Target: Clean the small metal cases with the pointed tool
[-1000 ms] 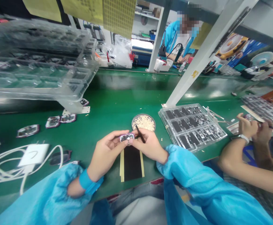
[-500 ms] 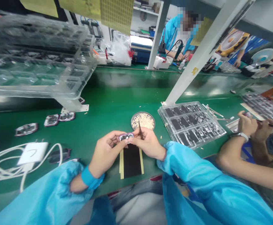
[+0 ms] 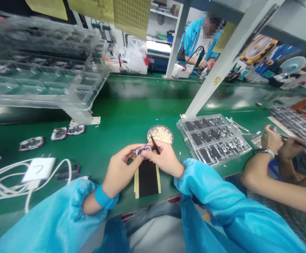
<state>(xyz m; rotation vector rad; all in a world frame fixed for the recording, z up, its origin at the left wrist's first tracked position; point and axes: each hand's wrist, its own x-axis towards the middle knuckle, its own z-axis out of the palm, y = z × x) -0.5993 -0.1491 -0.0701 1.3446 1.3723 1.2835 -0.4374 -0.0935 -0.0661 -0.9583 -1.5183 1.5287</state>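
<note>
A small purple-rimmed device casing is held up over the top end of a black mat edged with yellow tape. My left hand grips the casing from its left side, fingers closed round it. Dark tweezers are held in my right hand, whose thumb also touches the casing's right side. Just beyond the hands lies a round dish of small pale pieces.
Clear trays of parts lie to the right, by a slanted white post. Several casings and a white charger with cable lie left, below stacked plastic trays. Another person's arms work at far right.
The casing has tilted slightly and my right thumb has shifted further over it. The tweezers lean more to the left.
</note>
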